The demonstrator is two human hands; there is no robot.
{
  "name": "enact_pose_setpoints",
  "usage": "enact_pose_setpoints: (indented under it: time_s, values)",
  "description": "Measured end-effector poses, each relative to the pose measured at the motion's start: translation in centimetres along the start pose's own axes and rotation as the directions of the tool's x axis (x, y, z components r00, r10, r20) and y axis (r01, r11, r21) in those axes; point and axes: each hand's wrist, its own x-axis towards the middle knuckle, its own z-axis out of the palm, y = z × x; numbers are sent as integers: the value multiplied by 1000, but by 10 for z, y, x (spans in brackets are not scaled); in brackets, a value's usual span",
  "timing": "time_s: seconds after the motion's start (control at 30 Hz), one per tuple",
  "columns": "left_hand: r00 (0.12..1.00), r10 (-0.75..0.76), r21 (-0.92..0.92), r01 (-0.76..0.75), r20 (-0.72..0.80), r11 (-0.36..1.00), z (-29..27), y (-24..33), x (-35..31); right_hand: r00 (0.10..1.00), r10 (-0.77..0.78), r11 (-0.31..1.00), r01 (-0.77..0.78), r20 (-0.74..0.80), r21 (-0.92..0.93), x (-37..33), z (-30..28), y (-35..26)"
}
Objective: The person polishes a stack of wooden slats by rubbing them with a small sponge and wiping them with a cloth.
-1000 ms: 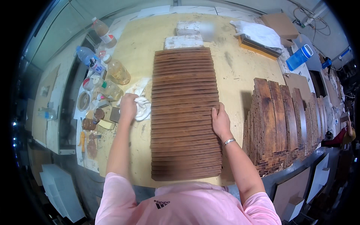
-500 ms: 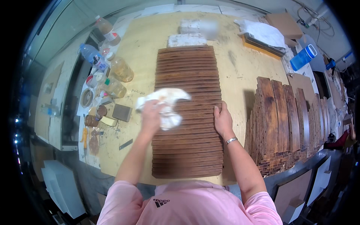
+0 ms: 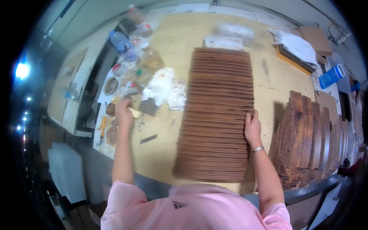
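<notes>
A long row of dark brown wooden slats (image 3: 218,115) lies side by side on the pale table. At its right edge my right hand (image 3: 253,128) takes hold, thumb on the top and fingers along the side. My left hand (image 3: 124,112) is over the clutter on the left, its fingers curled down among small items; what they grip is partly hidden. Close to it are a yellowish block (image 3: 135,113) and a dark grey block (image 3: 148,107). A crumpled white cloth (image 3: 161,86) lies beyond these blocks, and more white crumpled material (image 3: 178,96) touches the slats' left side.
Bottles, among them a clear plastic bottle (image 3: 123,45) and a jar of amber liquid (image 3: 151,58), stand at the far left near a tape roll (image 3: 111,86). A flat metal strip (image 3: 148,138) lies on the table. Stacked slats (image 3: 303,134) and a blue bottle (image 3: 332,76) are at right.
My left hand has let go of the white cloth, left it beside the slats, and moved left to the small items. My right hand stays on the slats' edge. The view has swung left.
</notes>
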Motion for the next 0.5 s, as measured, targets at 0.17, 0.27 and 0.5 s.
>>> enact_pose_setpoints:
  time_s: [0.17, 0.27, 0.5]
  values:
    - [949, 269, 158, -295, 165, 943, -7, -39, -22, 1000, 3, 1000, -2, 23, -10, 0, 3, -1]
    - [950, 259, 176, -289, 175, 941, 3, -25, -21, 1000, -2, 1000, 2, 4, 7, 4, 4, 8]
    - [985, 166, 15, -167, 48, 986, -1, 33, -39, 999, 31, 999, -31, 10, -31, 2, 1, -1]
